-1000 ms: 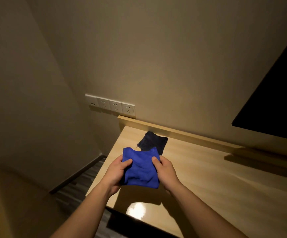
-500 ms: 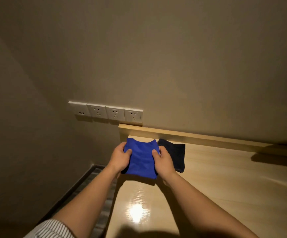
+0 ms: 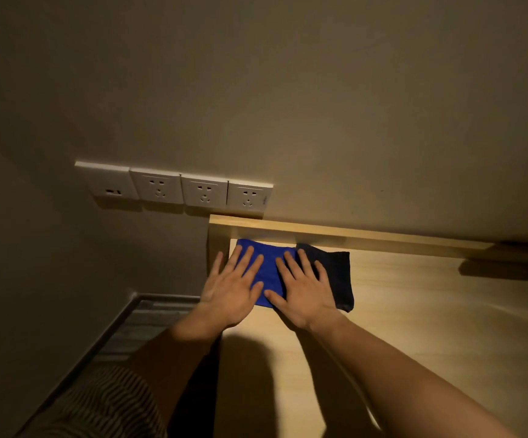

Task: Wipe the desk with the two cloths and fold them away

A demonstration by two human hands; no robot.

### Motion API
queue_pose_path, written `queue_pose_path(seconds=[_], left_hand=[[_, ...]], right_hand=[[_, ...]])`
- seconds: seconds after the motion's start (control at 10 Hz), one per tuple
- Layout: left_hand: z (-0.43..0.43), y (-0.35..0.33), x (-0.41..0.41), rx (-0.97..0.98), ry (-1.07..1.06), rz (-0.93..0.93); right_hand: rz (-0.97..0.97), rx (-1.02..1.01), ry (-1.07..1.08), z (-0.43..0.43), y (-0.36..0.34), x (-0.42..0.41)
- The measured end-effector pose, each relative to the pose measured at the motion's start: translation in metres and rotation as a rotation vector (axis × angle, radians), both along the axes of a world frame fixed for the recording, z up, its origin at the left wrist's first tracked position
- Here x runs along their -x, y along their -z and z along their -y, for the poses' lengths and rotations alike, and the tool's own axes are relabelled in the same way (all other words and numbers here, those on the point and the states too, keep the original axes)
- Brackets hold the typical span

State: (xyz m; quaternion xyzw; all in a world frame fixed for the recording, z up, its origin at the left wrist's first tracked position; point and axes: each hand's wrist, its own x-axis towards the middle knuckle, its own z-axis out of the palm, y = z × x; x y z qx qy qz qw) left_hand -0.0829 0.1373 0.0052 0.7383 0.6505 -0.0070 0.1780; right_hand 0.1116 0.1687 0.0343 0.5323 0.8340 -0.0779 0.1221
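Pressing flat w/ both palms, the person has the blue cloth [image 3: 267, 273] pinned on the desk [image 3: 414, 311] at the far-left corner, tight against the raised back lip [image 3: 351, 233]. Left hand [image 3: 229, 290] lies splayed, fingers pointing to abt 1 o'clock, half on the cloth's left part and half over the desk's left edge. Right hand [image 3: 303, 290] is splayed too, fingers to abt 11 o'clock, covering the seam where the blue cloth meets the dark cloth [image 3: 335, 276]. Neither hand grips anything; both are fully spread, palms down, just bearing on the fabric.

From the right hand the dark cloth lies at 3 o'clock, touching or slightly overlapped w/ the blue one; can't tell which sits on top under the fingers. Both cloths look folded into small rectangles, long axis running 12 to 6, i.e. from back lip toward the person. The right hand is the nearer one to the dark cloth; the left is well off it.

Prob. the tail end of the job: both folded and parked side by side below the wall sockets [image 3: 177, 188] at 11 o'clock. What's left, I'd guess, is a smoothing pat and lifting off w/o dragging the stack askew.
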Motion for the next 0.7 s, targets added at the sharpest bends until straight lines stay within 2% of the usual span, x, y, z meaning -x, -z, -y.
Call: queue_pose_path(seconds=[0.3, 0.5, 0.7], left_hand=[[0.003, 0.013, -0.01, -0.001, -0.169, -0.037], [0.007, 0.002, -0.007, -0.003, -0.196, 0.008], [0.032, -0.041, 0.001, -0.052, -0.115, 0.027]], right_hand=[[0.083, 0.012, -0.076, -0.027, 0.017, -0.002], [0.023, 0.018, -0.054, -0.017, 0.002, -0.005], [0.01, -0.035, 0.053, 0.022, -0.04, -0.02]])
